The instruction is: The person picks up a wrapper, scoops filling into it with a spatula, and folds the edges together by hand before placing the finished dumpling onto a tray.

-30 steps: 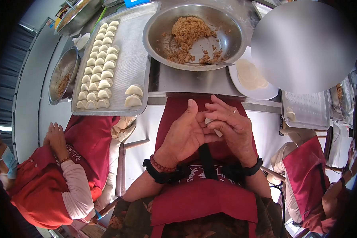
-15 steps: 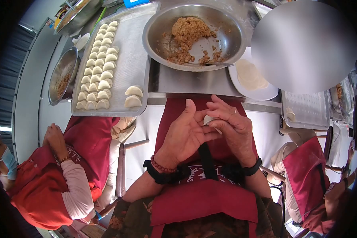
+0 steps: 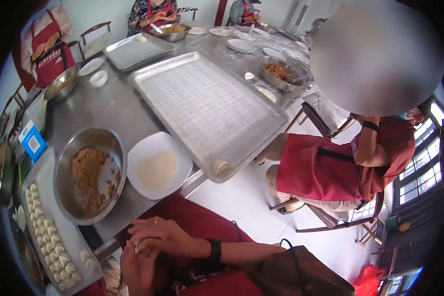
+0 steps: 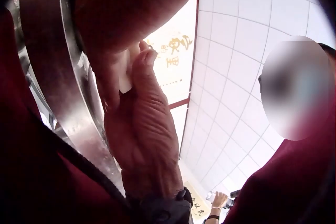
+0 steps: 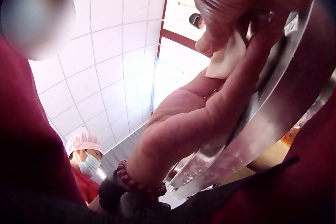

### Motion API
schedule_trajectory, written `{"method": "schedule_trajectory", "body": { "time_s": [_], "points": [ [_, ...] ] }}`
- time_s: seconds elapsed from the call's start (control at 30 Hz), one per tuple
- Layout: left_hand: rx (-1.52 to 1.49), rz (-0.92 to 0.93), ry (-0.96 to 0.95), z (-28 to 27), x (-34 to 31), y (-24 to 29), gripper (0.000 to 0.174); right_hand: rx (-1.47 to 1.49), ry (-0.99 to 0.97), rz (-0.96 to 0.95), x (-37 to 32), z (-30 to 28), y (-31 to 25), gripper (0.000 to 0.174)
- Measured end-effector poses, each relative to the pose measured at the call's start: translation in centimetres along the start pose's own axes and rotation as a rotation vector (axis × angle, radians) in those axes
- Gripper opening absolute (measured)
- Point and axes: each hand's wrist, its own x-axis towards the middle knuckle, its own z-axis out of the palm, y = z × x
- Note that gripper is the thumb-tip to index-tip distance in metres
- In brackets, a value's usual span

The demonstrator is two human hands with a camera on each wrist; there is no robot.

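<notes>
Low in the head view, over my red apron, my two hands are joined around a small white dumpling. My right hand, which wears a black wrist strap, lies on top and pinches it. Beneath it my left hand holds the dumpling from the other side. The left wrist view has the pale dough squeezed between fingers of both hands. The right wrist view shows the dough pinched above my left hand, which wears a bead bracelet.
On the steel table are a bowl of brown filling, a white plate of round wrappers, a tray with rows of dumplings and a large perforated tray. A person in a red apron sits to the right; others sit at the far end.
The head camera has swung to the right, so the table now lies to the left and the neighbour on the right shows. My hands stay together on the dumpling.
</notes>
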Motion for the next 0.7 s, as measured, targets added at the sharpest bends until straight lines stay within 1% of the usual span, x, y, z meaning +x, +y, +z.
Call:
{"method": "schedule_trajectory", "body": {
  "time_s": [0.07, 0.13, 0.27, 0.3, 0.4, 0.43, 0.53, 0.63, 0.7],
  "points": [
    [0.018, 0.016, 0.035, -0.1, 0.1, 0.0, 0.03, 0.024, -0.008, 0.019, 0.0, 0.1, -0.3, 0.016],
    [0.051, 0.032, 0.087, -0.2, 0.3, -0.1, 0.031, 0.027, 0.001, 0.019, 0.0, -0.1, -0.1, 0.011],
    [0.062, -0.041, 0.055, -2.0, 0.4, 0.2, 0.033, 0.0, -0.005, 0.083, -0.2, -0.3, -0.3, 0.01],
    [0.093, -0.054, 0.039, -1.4, 0.2, 0.3, 0.033, 0.007, -0.011, 0.101, -0.3, -0.4, -0.4, 0.01],
    [0.148, -0.051, 0.013, -0.2, 0.0, 0.3, 0.035, -0.025, -0.047, 0.072, -0.3, -0.5, 0.4, 0.012],
    [0.16, -0.043, 0.009, -0.1, 0.1, 0.3, 0.035, -0.009, -0.034, 0.073, -0.2, -0.5, 0.3, 0.013],
    [0.042, -0.035, 0.014, -0.1, 0.3, 0.3, 0.034, 0.037, -0.006, 0.064, -0.1, -0.7, 0.2, 0.017],
    [0.143, -0.046, 0.051, 1.9, 0.4, 0.9, 0.033, 0.069, 0.03, 0.04, -0.1, -0.8, 0.7, 0.018],
    [0.207, -0.049, -0.04, 2.7, 0.8, 0.9, 0.035, 0.125, 0.051, 0.036, -0.3, -0.3, 0.7, 0.018]
  ]
}}
